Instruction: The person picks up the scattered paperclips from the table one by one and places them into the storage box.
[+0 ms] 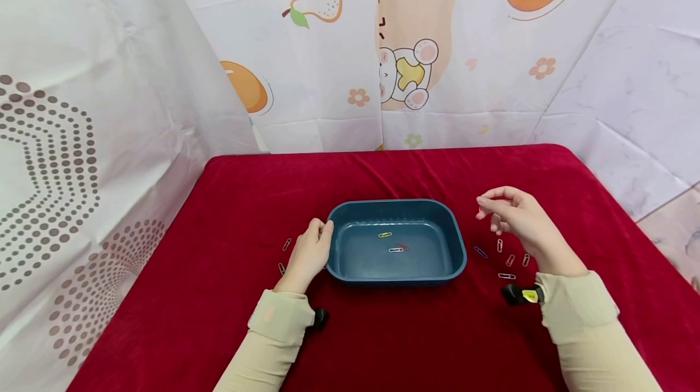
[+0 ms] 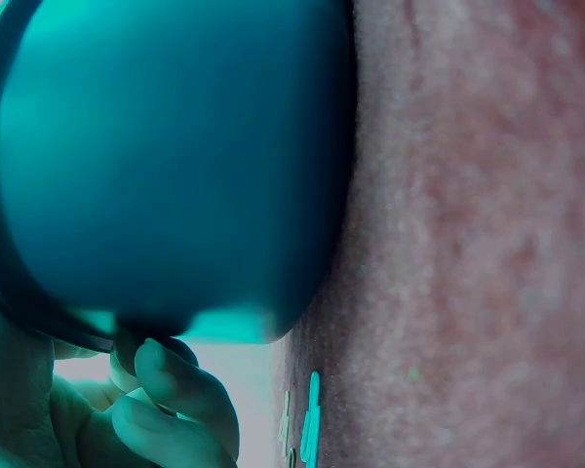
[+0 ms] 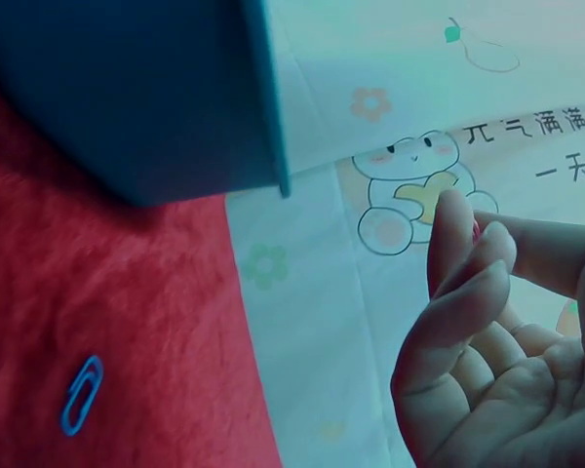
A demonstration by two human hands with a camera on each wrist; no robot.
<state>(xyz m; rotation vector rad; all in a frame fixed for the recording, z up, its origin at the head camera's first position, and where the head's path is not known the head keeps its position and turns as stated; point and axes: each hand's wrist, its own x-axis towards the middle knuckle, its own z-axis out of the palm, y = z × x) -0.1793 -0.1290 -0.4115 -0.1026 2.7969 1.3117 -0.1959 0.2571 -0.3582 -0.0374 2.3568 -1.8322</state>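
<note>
A blue rectangular basin [image 1: 396, 276] holds a yellow paper clip [image 1: 385, 234], a white paper clip [image 1: 396, 250] and a red paper clip [image 1: 403, 246] on its floor. At its left end my left hand [image 1: 313, 251] grips the rim, thumb on top and fingers curled outside, as the left wrist view also shows. My right hand [image 1: 516, 220] is raised to the right of the basin. Between its thumb and fingers it pinches a small red paper clip [image 3: 476, 231], mostly hidden by the fingertips. Below that hand lies a blue paper clip [image 1: 480, 252].
Several more paper clips [image 1: 507, 276] lie right of the basin. Two others, one a pale paper clip [image 1: 287, 244], are left of my left hand. A red cloth [image 1: 399, 337] covers the table, and a printed curtain [image 1: 328, 76] hangs behind it.
</note>
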